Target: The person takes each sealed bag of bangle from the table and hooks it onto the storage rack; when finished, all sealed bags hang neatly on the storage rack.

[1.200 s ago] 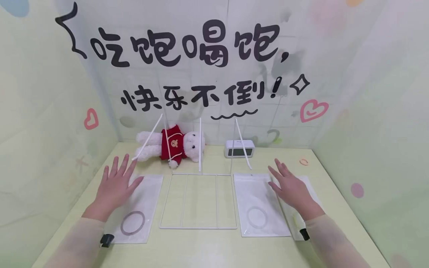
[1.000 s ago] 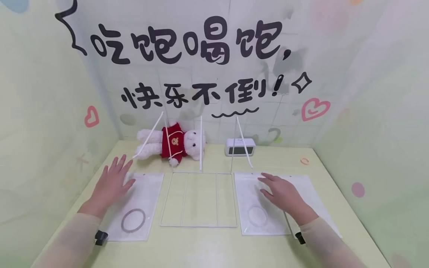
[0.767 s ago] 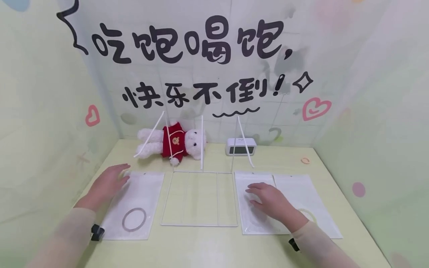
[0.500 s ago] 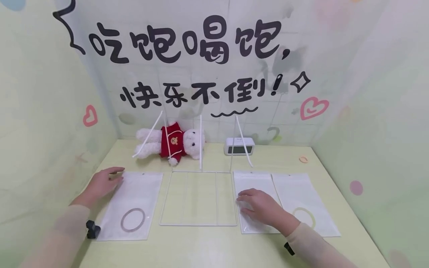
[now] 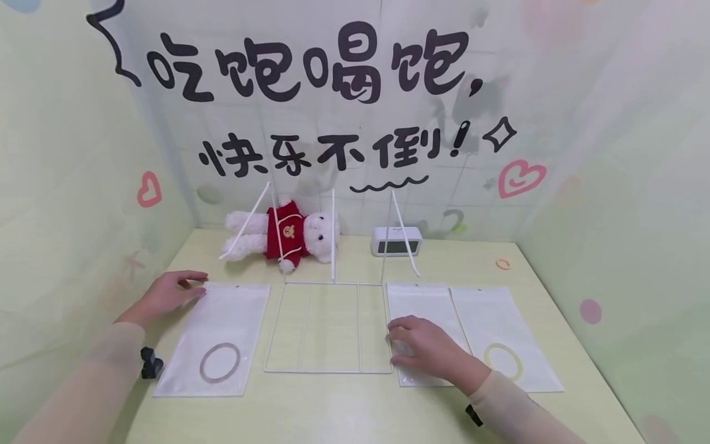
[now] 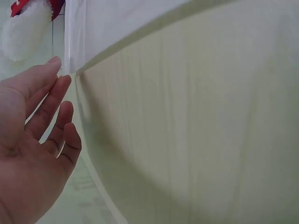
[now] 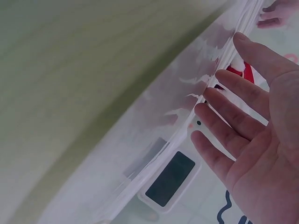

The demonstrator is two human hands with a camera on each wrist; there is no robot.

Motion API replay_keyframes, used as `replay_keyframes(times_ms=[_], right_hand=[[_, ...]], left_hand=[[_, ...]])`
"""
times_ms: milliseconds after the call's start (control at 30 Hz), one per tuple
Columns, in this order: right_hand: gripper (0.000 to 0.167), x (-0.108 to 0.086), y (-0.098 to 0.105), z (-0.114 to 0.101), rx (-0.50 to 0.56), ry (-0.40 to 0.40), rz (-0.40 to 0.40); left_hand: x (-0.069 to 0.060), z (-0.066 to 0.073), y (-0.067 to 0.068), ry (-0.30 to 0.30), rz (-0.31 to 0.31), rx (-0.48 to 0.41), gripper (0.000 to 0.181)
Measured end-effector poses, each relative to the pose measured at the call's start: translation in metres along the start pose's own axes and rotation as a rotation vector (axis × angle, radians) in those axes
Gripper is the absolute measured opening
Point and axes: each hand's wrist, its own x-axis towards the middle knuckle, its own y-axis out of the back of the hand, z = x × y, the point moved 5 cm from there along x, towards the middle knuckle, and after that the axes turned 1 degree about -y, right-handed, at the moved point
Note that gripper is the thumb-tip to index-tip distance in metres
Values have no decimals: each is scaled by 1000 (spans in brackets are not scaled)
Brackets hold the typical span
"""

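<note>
My left hand (image 5: 166, 295) is at the top left corner of a white flat pouch (image 5: 233, 320) marked by a brownish ring. In the left wrist view its fingers are loosely bent, thumb and fingertips beside the pouch corner, with no pinch visible. Over a second white pouch (image 5: 424, 302) hovers my right hand (image 5: 432, 350), hiding its lower part. Its fingertips come close to the right edge of a white wire rack (image 5: 327, 372). The right wrist view shows those fingers spread and holding nothing. A third pouch (image 5: 482, 314), with a yellow ring, lies at the right.
Behind the rack's slanted prongs, a white plush toy (image 5: 318, 237) in a red top lies on its side. A white digital clock (image 5: 396, 242) stands at the back, and a small orange band (image 5: 503, 264) lies to its right. Printed curtains enclose the table (image 5: 333, 410).
My right hand has moved left and nearer, from the right pouch to the middle one. The left hand has drawn left off its pouch to the corner, its spread fingers now closer together.
</note>
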Motion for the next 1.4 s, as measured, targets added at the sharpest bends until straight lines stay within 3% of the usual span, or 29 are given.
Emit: replay_keyframes(times_ms=[333, 600, 833, 933, 1033, 1167, 1400], right_hand=[[38, 0, -1, -2, -16, 17, 37], [39, 0, 0, -3, -22, 22, 40], [44, -2, 2, -3, -18, 36, 38], [44, -2, 3, -4, -6, 33, 33], [45, -3, 2, -3, 0, 18, 20], [47, -3, -1, -2, -3, -1, 1], [48, -4, -4, -2, -9, 6, -5]], left_hand=[[7, -7, -3, -25, -3, -13, 46], [7, -7, -5, -10, -19, -53, 39], [2, -12, 1, 98, -54, -187, 46], [-1, -13, 4, 99, -85, -195, 50], [-6, -11, 8, 86, -88, -193, 50], [-16, -4, 18, 41, -37, -208, 44], [-36, 27, 39, -60, 34, -230, 33]])
